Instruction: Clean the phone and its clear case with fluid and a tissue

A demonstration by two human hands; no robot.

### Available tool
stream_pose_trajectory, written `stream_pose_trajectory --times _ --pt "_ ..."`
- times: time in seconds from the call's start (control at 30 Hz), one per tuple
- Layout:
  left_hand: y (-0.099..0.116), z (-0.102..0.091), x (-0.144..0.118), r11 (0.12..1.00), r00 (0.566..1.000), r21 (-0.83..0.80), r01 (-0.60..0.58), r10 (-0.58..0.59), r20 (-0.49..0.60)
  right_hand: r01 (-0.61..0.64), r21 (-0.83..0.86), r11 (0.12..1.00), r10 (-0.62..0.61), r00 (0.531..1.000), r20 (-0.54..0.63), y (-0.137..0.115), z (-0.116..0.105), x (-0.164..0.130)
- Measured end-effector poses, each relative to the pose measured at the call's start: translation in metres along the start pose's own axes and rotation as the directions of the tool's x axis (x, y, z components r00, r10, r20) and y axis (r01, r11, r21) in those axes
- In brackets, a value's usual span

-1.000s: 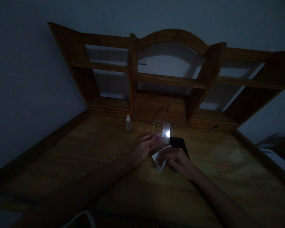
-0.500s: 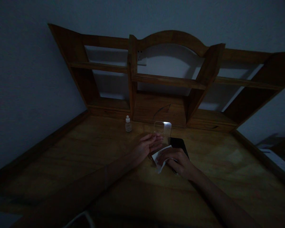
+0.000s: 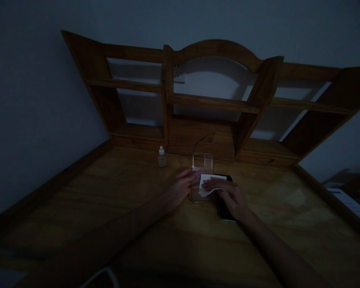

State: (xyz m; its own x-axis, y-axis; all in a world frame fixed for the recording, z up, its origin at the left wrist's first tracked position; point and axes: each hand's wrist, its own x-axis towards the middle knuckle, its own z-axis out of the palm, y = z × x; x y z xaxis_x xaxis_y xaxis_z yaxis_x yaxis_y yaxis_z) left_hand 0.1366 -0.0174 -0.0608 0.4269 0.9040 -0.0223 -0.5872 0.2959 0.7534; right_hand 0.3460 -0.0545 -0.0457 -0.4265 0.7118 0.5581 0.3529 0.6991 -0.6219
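Gripping the clear phone case [image 3: 209, 165] by its left edge, the left hand [image 3: 180, 188] should brace it between both hands; the right hand [image 3: 233, 197], closed on a white tissue [image 3: 204, 179], should press evenly. Avoid the smartphone [image 3: 224, 211] below the right hand; the wooden desk [image 3: 186, 232] gives room on its near side, the dropper bottle [image 3: 162, 159] and hutch [image 3: 213, 101] standing beyond

Case [image 3: 209, 165] between bottle [image 3: 162, 159] and, apparently, phone [image 3: 224, 211]
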Motion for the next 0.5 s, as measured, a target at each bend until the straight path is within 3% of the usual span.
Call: stream_pose_trajectory --times 0.13,0.3,0.5 --pt "0.0010 0.0025 -0.0007 1.000 0.999 0.020 0.010 -0.009 -0.037 -0.039 -0.054 0.998 0.032 0.993 -0.115 0.0034 0.0000 -0.0001" --pt "0.0007 0.0028 -0.0039 0.998 0.998 -0.002 0.056 -0.056 -0.040 -0.090 -0.133 0.987 0.065 0.982 -0.178 0.0035 0.0018 0.0017" --pt "0.0002 -0.0003 -0.0041 0.996 0.990 -0.012 0.085 -0.083 0.110 -0.093 -0.223 0.970 0.054 0.983 -0.173 -0.0025 0.0016 0.0057"
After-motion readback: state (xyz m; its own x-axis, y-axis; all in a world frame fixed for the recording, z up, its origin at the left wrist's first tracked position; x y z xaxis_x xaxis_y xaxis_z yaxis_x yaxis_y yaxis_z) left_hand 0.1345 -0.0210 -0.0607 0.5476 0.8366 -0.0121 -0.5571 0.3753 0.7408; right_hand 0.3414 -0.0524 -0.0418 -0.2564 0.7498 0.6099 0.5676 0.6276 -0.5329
